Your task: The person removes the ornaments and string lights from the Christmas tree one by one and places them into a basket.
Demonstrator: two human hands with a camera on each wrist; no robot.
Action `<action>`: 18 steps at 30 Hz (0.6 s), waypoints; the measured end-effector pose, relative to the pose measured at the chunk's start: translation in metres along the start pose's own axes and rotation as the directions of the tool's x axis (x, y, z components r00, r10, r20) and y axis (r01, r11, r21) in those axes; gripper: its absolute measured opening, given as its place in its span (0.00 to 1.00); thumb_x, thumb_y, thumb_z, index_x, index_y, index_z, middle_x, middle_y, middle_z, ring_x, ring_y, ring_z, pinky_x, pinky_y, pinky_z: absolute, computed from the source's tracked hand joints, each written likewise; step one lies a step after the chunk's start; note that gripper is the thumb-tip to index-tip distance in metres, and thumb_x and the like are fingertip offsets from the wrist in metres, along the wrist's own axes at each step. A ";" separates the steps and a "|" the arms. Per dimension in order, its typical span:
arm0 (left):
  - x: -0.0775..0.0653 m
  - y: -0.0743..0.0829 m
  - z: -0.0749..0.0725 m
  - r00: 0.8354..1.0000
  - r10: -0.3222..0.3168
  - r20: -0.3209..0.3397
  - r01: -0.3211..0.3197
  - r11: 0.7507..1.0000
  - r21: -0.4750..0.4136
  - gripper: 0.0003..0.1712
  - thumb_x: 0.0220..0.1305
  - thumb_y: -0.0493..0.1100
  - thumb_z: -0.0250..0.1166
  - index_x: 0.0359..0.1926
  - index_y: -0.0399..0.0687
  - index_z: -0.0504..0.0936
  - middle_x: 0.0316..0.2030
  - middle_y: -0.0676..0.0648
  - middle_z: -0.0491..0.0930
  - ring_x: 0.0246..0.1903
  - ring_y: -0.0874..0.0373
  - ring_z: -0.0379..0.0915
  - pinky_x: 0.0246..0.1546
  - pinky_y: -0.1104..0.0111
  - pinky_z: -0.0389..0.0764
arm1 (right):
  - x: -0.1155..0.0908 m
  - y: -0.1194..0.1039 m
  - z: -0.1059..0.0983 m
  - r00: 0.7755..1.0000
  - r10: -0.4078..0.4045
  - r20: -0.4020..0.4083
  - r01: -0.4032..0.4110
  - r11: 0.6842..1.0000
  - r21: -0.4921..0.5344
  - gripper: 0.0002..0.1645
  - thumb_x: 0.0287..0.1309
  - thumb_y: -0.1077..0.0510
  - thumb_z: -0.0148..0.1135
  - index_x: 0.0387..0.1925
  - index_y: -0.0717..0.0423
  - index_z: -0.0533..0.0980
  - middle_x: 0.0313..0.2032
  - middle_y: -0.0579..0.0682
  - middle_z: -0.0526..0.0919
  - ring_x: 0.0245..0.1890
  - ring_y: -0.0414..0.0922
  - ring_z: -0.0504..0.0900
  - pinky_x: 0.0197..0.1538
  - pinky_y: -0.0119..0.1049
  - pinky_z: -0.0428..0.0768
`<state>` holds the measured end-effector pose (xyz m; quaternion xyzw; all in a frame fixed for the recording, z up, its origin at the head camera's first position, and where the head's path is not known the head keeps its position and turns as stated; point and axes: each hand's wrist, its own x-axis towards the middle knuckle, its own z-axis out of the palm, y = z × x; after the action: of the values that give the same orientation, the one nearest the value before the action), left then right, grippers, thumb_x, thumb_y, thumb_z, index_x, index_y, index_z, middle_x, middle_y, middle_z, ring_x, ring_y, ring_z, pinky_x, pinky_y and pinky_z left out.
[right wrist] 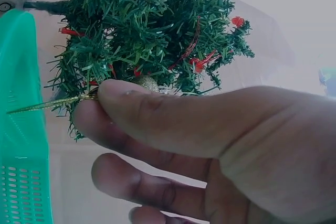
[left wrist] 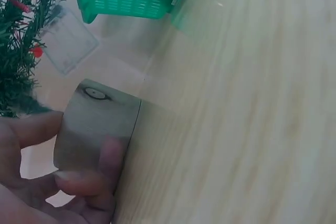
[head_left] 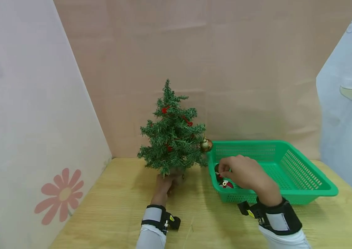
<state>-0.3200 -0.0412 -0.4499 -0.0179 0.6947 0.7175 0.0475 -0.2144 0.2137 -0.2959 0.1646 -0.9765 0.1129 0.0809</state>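
On the wooden bench (head_left: 110,214), a small artificial Christmas tree (head_left: 173,135) stands left of a green plastic basket (head_left: 303,193). Under its branches, the left grip (head_left: 165,182) grasps the tree base (left wrist: 102,119). Over the basket's left end, the right grip (head_left: 241,169) pinches a gold cord (right wrist: 47,105), just above a red-and-white ornament (head_left: 227,185). Gold bauble (head_left: 206,145) hangs at the tree's right side.

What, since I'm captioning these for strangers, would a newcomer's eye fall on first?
Probably the small green artificial Christmas tree with red trimmings, upright on the pale wooden table, the left hand gripping its greyish rounded base. Then the bright green perforated plastic basket to the tree's right, over whose left end the right hand pinches a thin gold cord.
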 end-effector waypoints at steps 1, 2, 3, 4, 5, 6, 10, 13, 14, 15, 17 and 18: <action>0.001 0.000 0.005 1.000 -0.019 -0.013 0.019 1.000 0.010 0.21 0.65 0.48 0.65 0.51 0.37 0.78 0.20 0.49 0.81 0.13 0.61 0.70 0.13 0.71 0.66 | 0.001 0.007 -0.002 1.000 -0.015 0.006 0.015 1.000 0.001 0.08 0.60 0.56 0.68 0.29 0.41 0.78 0.31 0.38 0.83 0.24 0.35 0.72 0.25 0.32 0.67; 0.001 0.000 0.009 0.999 -0.038 -0.028 0.038 0.999 0.013 0.21 0.67 0.47 0.63 0.54 0.39 0.79 0.22 0.48 0.81 0.15 0.61 0.71 0.14 0.70 0.66 | 0.002 0.014 -0.004 0.999 -0.033 0.011 0.033 0.999 0.005 0.07 0.61 0.56 0.68 0.29 0.41 0.78 0.31 0.38 0.83 0.24 0.35 0.72 0.25 0.32 0.67; 0.001 0.000 0.014 0.997 -0.055 -0.051 0.056 0.998 0.025 0.23 0.68 0.46 0.61 0.60 0.40 0.76 0.23 0.47 0.82 0.17 0.60 0.74 0.14 0.70 0.68 | 0.003 0.022 -0.006 0.998 -0.053 0.020 0.052 0.999 0.011 0.07 0.61 0.56 0.67 0.30 0.41 0.78 0.32 0.38 0.84 0.24 0.35 0.72 0.25 0.32 0.67; 0.001 0.000 0.013 0.996 -0.076 -0.052 0.078 0.996 0.035 0.26 0.70 0.46 0.59 0.66 0.42 0.72 0.25 0.46 0.83 0.18 0.60 0.75 0.15 0.70 0.69 | 0.003 0.021 -0.006 0.998 -0.054 0.026 0.054 0.998 0.011 0.07 0.62 0.56 0.67 0.30 0.41 0.78 0.32 0.39 0.84 0.24 0.36 0.72 0.26 0.32 0.67; 0.002 0.000 0.011 0.995 -0.093 -0.048 0.095 0.994 0.048 0.29 0.71 0.46 0.57 0.70 0.43 0.68 0.27 0.45 0.83 0.20 0.59 0.76 0.16 0.69 0.70 | 0.004 0.020 -0.007 0.998 -0.053 0.033 0.053 0.999 0.009 0.06 0.62 0.56 0.67 0.30 0.41 0.78 0.32 0.39 0.84 0.24 0.36 0.72 0.26 0.32 0.67; 0.002 0.001 0.010 0.994 -0.104 -0.041 0.107 0.992 0.064 0.32 0.72 0.46 0.55 0.74 0.45 0.62 0.29 0.44 0.83 0.21 0.59 0.76 0.17 0.69 0.71 | 0.004 0.019 -0.007 0.998 -0.047 0.039 0.047 0.999 0.007 0.06 0.62 0.57 0.67 0.31 0.42 0.79 0.32 0.39 0.84 0.24 0.36 0.72 0.26 0.33 0.67; 0.003 0.003 0.008 0.996 -0.094 -0.007 0.094 0.992 0.083 0.33 0.75 0.46 0.51 0.76 0.43 0.56 0.37 0.39 0.83 0.26 0.55 0.80 0.19 0.67 0.74 | 0.004 0.018 -0.010 0.998 -0.033 0.052 0.033 0.999 -0.008 0.06 0.62 0.57 0.67 0.31 0.42 0.78 0.32 0.40 0.84 0.24 0.36 0.72 0.26 0.33 0.68; 0.004 0.003 0.007 0.998 -0.068 0.005 0.067 0.995 0.079 0.29 0.77 0.47 0.49 0.73 0.40 0.61 0.40 0.37 0.82 0.28 0.53 0.82 0.20 0.66 0.75 | 0.004 0.017 -0.011 0.998 -0.029 0.053 0.029 0.999 -0.014 0.06 0.62 0.57 0.66 0.32 0.42 0.78 0.32 0.40 0.84 0.24 0.36 0.72 0.26 0.33 0.68; 0.003 0.003 0.006 0.998 -0.064 0.008 0.064 0.996 0.069 0.29 0.77 0.47 0.49 0.72 0.39 0.62 0.41 0.36 0.82 0.28 0.53 0.83 0.20 0.66 0.76 | 0.003 0.016 -0.010 0.998 -0.027 0.052 0.028 0.999 -0.015 0.06 0.63 0.57 0.66 0.32 0.42 0.78 0.32 0.40 0.84 0.24 0.37 0.72 0.26 0.33 0.68; 0.003 0.002 0.005 0.998 -0.067 0.007 0.066 0.996 0.061 0.29 0.77 0.47 0.50 0.72 0.39 0.62 0.41 0.35 0.83 0.27 0.54 0.83 0.20 0.66 0.76 | 0.003 0.016 -0.009 0.998 -0.024 0.054 0.025 1.000 -0.013 0.06 0.63 0.57 0.66 0.32 0.42 0.78 0.32 0.40 0.83 0.24 0.37 0.72 0.26 0.33 0.67; 0.002 0.002 0.016 0.996 -0.069 -0.062 0.072 0.997 0.042 0.30 0.76 0.46 0.49 0.73 0.39 0.62 0.39 0.34 0.84 0.26 0.56 0.83 0.21 0.67 0.76 | 0.013 0.040 -0.012 0.993 -0.094 0.075 0.094 0.996 0.005 0.06 0.63 0.57 0.65 0.31 0.42 0.78 0.31 0.39 0.82 0.24 0.37 0.71 0.26 0.33 0.67; 0.000 0.001 0.021 0.992 -0.078 -0.095 0.081 0.996 0.028 0.30 0.77 0.45 0.49 0.74 0.39 0.61 0.38 0.34 0.85 0.25 0.57 0.83 0.21 0.67 0.76 | 0.018 0.051 -0.013 0.988 -0.130 0.087 0.129 0.992 0.016 0.07 0.64 0.57 0.65 0.31 0.42 0.78 0.30 0.38 0.82 0.24 0.38 0.70 0.26 0.34 0.66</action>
<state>-0.3191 -0.0204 -0.4481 -0.0786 0.7061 0.7024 0.0437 -0.2471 0.2587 -0.2894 0.2329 -0.9658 0.1050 0.0442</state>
